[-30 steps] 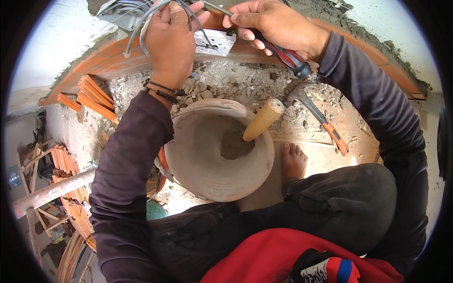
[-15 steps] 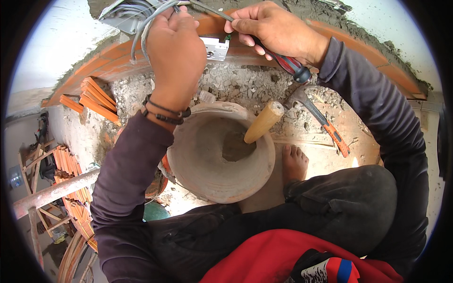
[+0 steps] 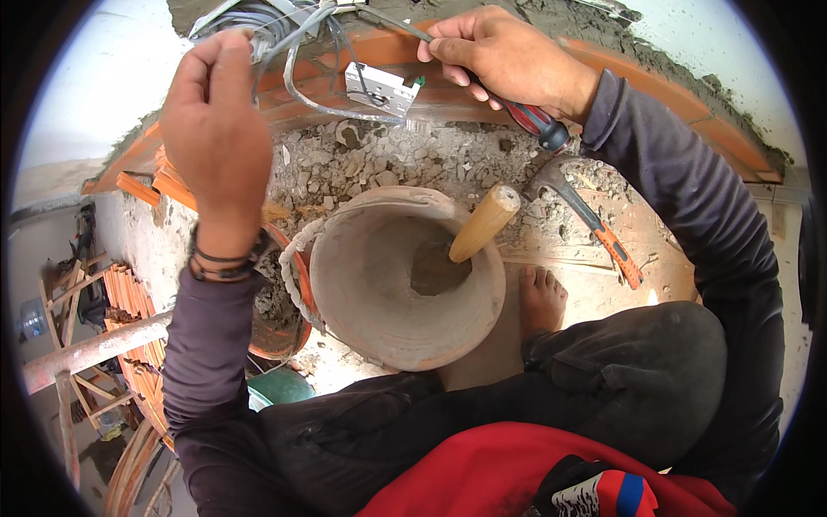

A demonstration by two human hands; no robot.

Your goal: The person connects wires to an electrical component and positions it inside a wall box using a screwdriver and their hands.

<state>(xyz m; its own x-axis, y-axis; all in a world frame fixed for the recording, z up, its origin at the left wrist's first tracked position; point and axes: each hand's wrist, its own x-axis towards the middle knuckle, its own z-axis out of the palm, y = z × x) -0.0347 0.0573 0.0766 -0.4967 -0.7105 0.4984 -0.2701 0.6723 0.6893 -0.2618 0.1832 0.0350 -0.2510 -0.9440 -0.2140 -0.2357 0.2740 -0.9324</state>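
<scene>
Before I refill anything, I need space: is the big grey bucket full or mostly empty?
Mostly empty: the grey bucket shows bare inner walls far down; a wooden handle leans inside.

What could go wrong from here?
1. Slip: the right hand holds the screwdriver with its shaft reaching in among the cables; a slip might nick insulation.
2. Shock: both hands are bare, and the left hand is up beside the cables too. Can't tell if they're live.
3. Dropped tool: the foot by the bucket is bare, so a fallen screwdriver could hurt it.
</scene>
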